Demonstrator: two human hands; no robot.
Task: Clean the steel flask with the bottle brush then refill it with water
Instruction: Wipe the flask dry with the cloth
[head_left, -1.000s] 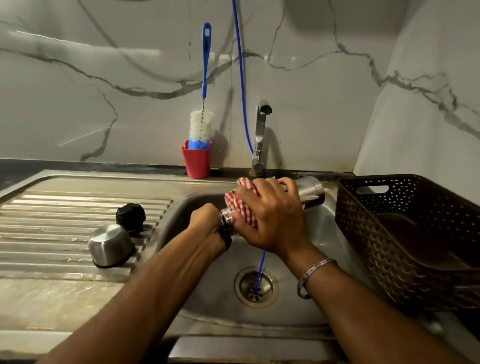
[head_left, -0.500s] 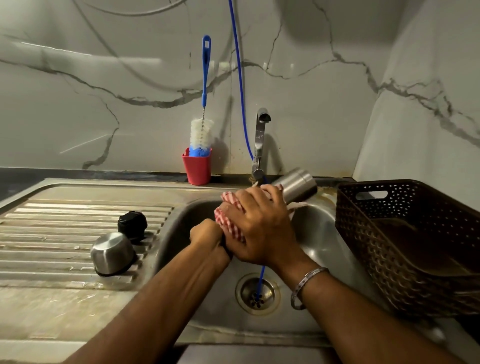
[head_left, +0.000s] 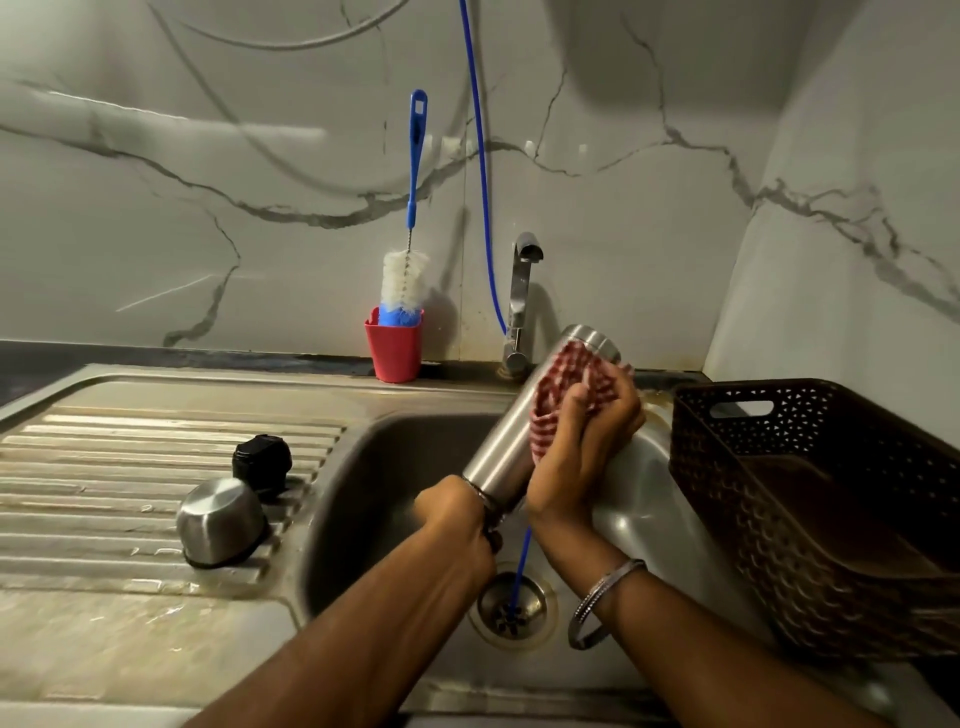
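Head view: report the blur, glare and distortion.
Head view: dim, warm light; motion blur smears the right hand and checked cloth; glare on the steel flask and sink wall; wide-angle bending tilts the basket.

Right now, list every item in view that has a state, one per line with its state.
Steel flask: uncapped, tilted over the sink, mouth end down in the left hand.
Checked cloth: pressed around the flask by the right hand.
Bottle brush: upright in the red cup, unused.
Tap: no water visible.
Steel cup lid: off, on the drainboard.
Black stopper: off, beside it.
Brown basket: looks empty.
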